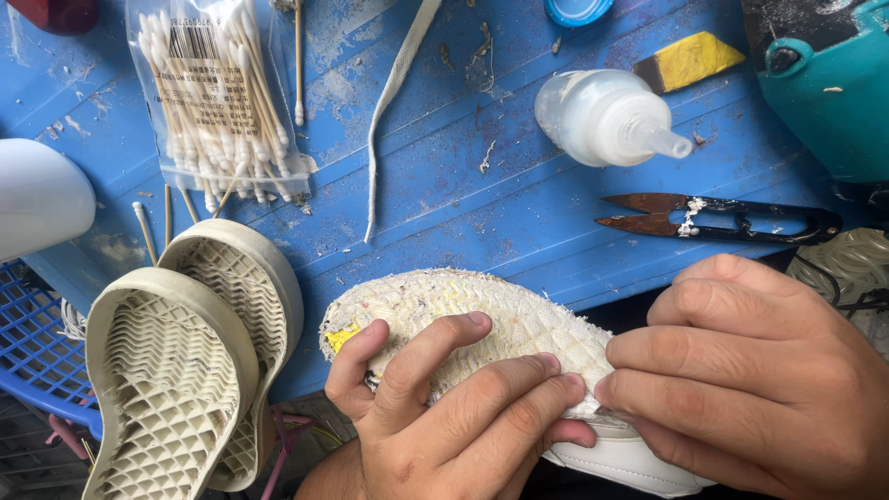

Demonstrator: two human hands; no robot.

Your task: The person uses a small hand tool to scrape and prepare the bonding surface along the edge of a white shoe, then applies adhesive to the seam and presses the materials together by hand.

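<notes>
At the near edge of the blue worktop (pixel 482 176), both hands, left (pixel 454 407) and right (pixel 750 380), press curled fingers onto the upturned sole-less shoe (pixel 463 315), whose rough glued bottom may, I judge, shift or dent its white upper under uneven pressure.

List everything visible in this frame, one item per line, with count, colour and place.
shoe upper: 1, white with a rough off-white underside, bottom centre, held in both hands
rubber soles: 2, beige, stacked at lower left
cotton swab bag: 1, clear, upper left
loose swabs: a few, beside the bag
lace strip: 1, white, top centre
glue bottle: 1, translucent white, lying upper right
thread snips: 1, rusty and black, right
workbench: 1, blue
basket: 1, blue, left edge
left hand: 1, on the upper
right hand: 1, on the upper
</notes>
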